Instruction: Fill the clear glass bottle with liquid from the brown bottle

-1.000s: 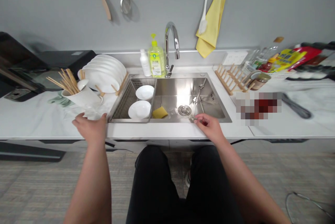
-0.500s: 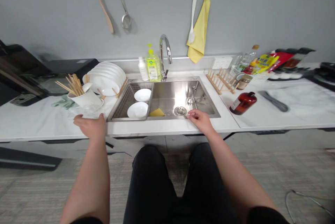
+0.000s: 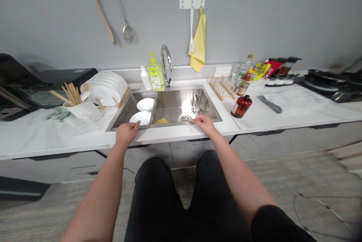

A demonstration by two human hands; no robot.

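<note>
My left hand (image 3: 127,134) is closed at the front left rim of the steel sink (image 3: 219,120), its thumb beside the nearer white bowl (image 3: 141,118). Its fingers are curled over the edge, and what they hold, if anything, is hidden. Behind that bowl sits another white bowl (image 3: 145,104); both lie in the wire drain basket (image 3: 127,103) on the sink's left side. At the front rim near the drain (image 3: 185,118), my right hand (image 3: 204,123) is pinched closed, and I cannot make out anything between its fingertips. A yellow sponge (image 3: 161,121) lies in the basin.
Left of the sink stand a white chopstick holder (image 3: 85,109), a green cloth (image 3: 59,114) and racked plates (image 3: 102,93). Soap bottles (image 3: 155,76) and the faucet (image 3: 165,61) stand behind. To the right are a wooden rack (image 3: 222,88) and a brown bottle (image 3: 241,106).
My left hand has moved right from the chopstick holder to the sink's front left rim, and its spread fingers have closed. The right hand stays at the front rim. The view has shifted right.
</note>
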